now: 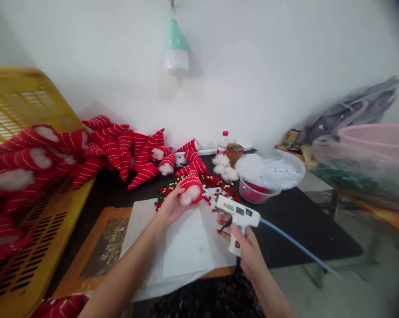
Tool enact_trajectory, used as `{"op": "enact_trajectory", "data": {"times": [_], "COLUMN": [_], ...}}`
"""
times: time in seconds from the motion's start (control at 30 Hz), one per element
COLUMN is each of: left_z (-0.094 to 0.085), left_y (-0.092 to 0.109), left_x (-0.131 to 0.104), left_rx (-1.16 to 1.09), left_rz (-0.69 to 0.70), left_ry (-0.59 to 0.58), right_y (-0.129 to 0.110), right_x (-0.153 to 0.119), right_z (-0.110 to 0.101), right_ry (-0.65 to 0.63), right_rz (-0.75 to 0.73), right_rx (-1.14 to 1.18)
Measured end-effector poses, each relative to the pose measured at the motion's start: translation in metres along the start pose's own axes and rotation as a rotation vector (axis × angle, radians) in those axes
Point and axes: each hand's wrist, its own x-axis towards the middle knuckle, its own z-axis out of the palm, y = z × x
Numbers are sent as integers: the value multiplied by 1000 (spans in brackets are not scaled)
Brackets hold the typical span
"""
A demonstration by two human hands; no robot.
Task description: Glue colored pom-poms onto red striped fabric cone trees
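Observation:
My left hand is closed around a small red hat with white stitching, white stuffing showing at its open end. In my right hand is a white glue gun, held by its handle, a bluish glue stick trailing from its back. The gun's nozzle points left, close to the right side of the hat; whether they touch is unclear. Beneath both hands lie white sheets. Behind the hat, small red, green and yellow pompoms are scattered over the black table.
A yellow basket with many stuffed red hats stands left; more hats are piled behind. At the back are a bottle, a brown cup, cotton tufts and plastic bowls. A pink basin is right.

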Motion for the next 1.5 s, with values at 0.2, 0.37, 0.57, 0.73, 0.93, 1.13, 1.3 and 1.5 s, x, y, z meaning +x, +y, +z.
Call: {"op": "enact_trajectory", "data": {"times": [0.2, 0.37, 0.57, 0.73, 0.93, 1.13, 1.3, 1.5], "left_z": [6, 3, 0, 5, 5, -1, 0, -2], "left_y": [-7, -11, -17, -16, -17, -18, -16, -20], "left_x": [-5, -1, 1, -6, -7, -3, -2, -1], "left_rx": [122, 150, 103, 120, 164, 117, 140, 168], "left_rz": [63, 80, 117, 23, 68, 61, 54, 84], "left_ry": [17, 37, -3, -141, -123, -128, -108, -62], "right_y": [3, 1, -10, -21, -29, -26, -23, -29], "right_x": [0, 2, 6, 2, -4, -2, 0, -3], "right_z": [2, -1, 0, 7, 16, 18, 16, 12], "right_ry": [18, -4, -37, -136, -98, -78, -63, -58], "right_rz": [-19, -7, -48, -104, -141, -121, -95, -143], "right_rx": [-28, -55, -103, -232, -386, -425, -387, -490]}}
